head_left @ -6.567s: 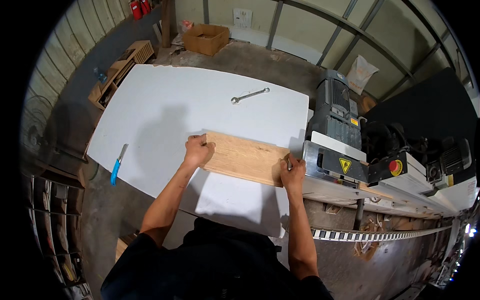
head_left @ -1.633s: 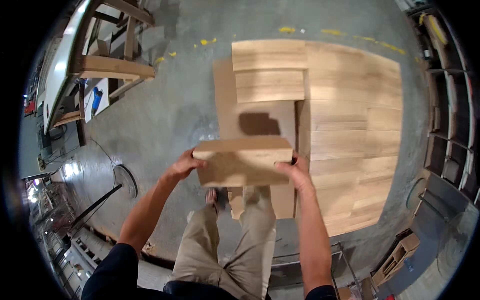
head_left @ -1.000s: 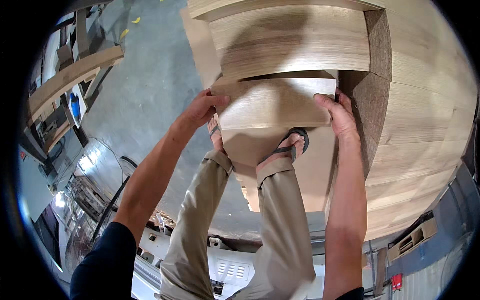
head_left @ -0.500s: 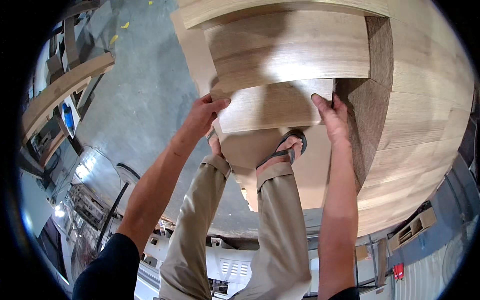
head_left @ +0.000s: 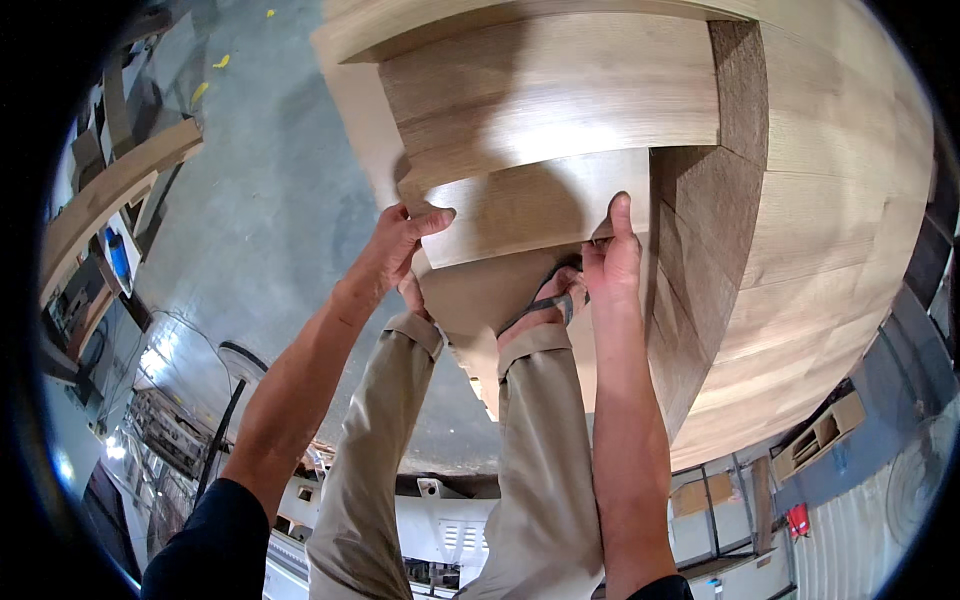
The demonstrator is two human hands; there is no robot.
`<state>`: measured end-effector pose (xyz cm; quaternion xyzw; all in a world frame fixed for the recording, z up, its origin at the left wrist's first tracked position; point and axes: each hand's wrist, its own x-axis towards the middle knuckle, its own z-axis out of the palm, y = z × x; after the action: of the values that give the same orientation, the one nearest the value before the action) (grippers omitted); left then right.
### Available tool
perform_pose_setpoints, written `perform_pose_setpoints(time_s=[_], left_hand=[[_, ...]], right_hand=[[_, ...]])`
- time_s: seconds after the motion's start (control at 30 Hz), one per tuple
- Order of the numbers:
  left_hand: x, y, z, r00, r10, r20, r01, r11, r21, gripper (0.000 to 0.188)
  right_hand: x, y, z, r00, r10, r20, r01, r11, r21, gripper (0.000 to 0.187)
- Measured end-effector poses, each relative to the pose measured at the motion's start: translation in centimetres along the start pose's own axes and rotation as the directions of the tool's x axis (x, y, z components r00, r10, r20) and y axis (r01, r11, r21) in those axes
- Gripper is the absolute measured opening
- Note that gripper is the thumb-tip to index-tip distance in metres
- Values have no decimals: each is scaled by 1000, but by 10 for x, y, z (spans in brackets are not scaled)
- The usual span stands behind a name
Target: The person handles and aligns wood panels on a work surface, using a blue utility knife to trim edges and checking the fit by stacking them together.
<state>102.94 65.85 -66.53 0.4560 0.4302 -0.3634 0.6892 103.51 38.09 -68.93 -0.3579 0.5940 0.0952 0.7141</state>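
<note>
A light wood-grain board [head_left: 510,215] lies between my two hands, its far part beneath another wood-grain board [head_left: 560,95]. My left hand [head_left: 400,242] is closed on the left end of the nearer board, thumb on its top face and fingers out of sight below. Toward its right end, my right hand [head_left: 614,250] is closed on the near edge with the thumb pointing up. Part of that hand's grip is hidden under the board. Below lies a sheet of brown cardboard [head_left: 480,295], beside my sandalled foot [head_left: 560,290].
On the right stands a wide stack of wood-grain boards [head_left: 820,250] with darker sides [head_left: 705,240]. Grey concrete floor [head_left: 270,160] spreads to the left, where a curved wooden piece [head_left: 120,205] and a blue bottle [head_left: 117,255] show. White machine panels [head_left: 440,525] stand behind my legs.
My right hand has moved from the nearer board's right end to its near edge, further left. The view has shifted slightly. My left hand keeps its hold.
</note>
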Motion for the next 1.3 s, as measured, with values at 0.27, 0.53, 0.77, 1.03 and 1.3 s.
perform_pose_setpoints(time_s=[0.27, 0.53, 0.77, 1.03, 1.3], left_hand=[[8, 4, 31, 1000, 12, -12, -12, 999, 49, 34], [16, 1, 46, 1000, 17, -9, -16, 997, 80, 31], [20, -1, 43, 999, 45, -2, -45, 999, 31, 35], [13, -4, 50, 983, 183, -11, -183, 983, 3, 56], [-110, -65, -27, 973, -77, 219, -83, 764, 640, 37]], right_hand=[[10, -27, -2, 993, -97, 65, 97, 995, -4, 65], [13, -39, 0, 989, -144, 35, 142, 989, 45, 62], [20, -35, -7, 979, -174, 108, 168, 984, 62, 66], [-54, -2, -57, 988, -34, 147, 87, 926, -368, 52], [-248, 57, -222, 995, -22, -102, 1, 980, -198, 37]])
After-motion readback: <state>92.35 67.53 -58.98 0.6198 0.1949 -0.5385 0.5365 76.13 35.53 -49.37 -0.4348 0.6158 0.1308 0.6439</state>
